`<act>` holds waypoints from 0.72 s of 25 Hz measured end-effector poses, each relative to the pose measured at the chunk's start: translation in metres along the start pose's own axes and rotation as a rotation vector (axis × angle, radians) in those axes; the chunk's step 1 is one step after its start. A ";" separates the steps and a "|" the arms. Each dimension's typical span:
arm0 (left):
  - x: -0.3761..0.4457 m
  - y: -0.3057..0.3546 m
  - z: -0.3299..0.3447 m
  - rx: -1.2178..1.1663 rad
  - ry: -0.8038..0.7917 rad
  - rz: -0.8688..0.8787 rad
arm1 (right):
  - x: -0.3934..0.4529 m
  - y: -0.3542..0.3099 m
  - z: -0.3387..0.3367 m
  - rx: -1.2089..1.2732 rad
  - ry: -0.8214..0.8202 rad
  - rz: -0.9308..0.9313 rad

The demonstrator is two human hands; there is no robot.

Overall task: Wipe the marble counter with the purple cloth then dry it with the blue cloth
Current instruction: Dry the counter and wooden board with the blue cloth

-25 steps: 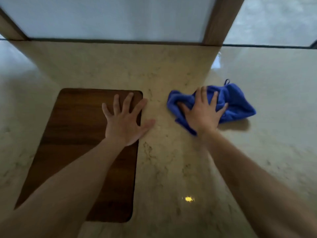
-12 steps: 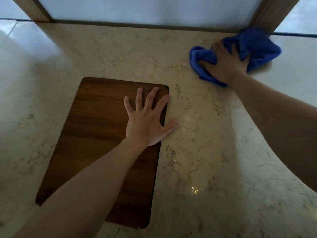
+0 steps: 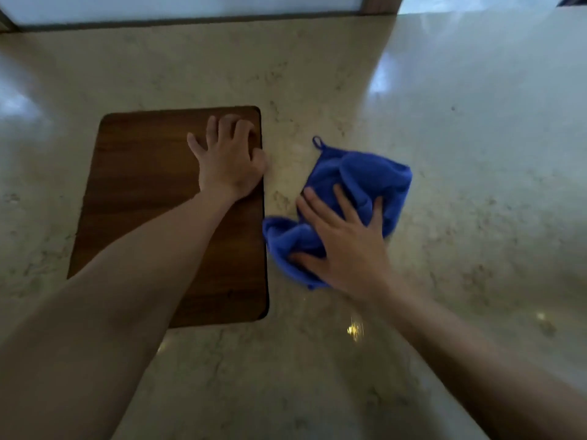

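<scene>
A crumpled blue cloth [image 3: 359, 182] with a small hanging loop lies on the beige marble counter [image 3: 476, 185], just right of a brown wooden board [image 3: 143, 185]. My right hand [image 3: 346, 246] presses flat on the cloth's near part, fingers spread over it. My left hand [image 3: 228, 160] rests on the board's far right corner, its fingers curled at the edge. No purple cloth is in view.
The counter ends at a wall with a pale panel [image 3: 190, 7] and a dark strip along its base at the top. Bright window glare reflects on the marble at the upper right and far left.
My right hand has dragged the blue cloth from the far right corner by the wall back toward me, beside the board. My left hand's fingers have curled from flat.
</scene>
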State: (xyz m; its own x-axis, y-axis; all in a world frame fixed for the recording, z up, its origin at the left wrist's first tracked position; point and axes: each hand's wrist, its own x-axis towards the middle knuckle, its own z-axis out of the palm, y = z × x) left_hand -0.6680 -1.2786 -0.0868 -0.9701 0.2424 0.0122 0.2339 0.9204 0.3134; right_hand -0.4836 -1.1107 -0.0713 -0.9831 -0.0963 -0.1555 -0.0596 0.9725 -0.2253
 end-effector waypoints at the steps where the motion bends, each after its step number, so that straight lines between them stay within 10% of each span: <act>1: -0.002 0.000 0.000 0.000 -0.010 0.005 | -0.043 -0.011 0.010 -0.001 -0.003 0.018; 8: -0.001 -0.002 -0.001 0.052 -0.060 0.025 | -0.246 -0.097 0.061 -0.064 0.043 0.423; 18: 0.002 0.000 -0.002 0.076 -0.090 0.030 | -0.139 -0.145 0.065 0.007 0.124 0.496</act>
State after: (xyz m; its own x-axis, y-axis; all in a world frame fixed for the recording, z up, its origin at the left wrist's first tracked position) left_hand -0.6699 -1.2786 -0.0848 -0.9536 0.2939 -0.0656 0.2706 0.9320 0.2411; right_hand -0.3268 -1.2522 -0.0795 -0.9060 0.4028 -0.1301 0.4201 0.8934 -0.1594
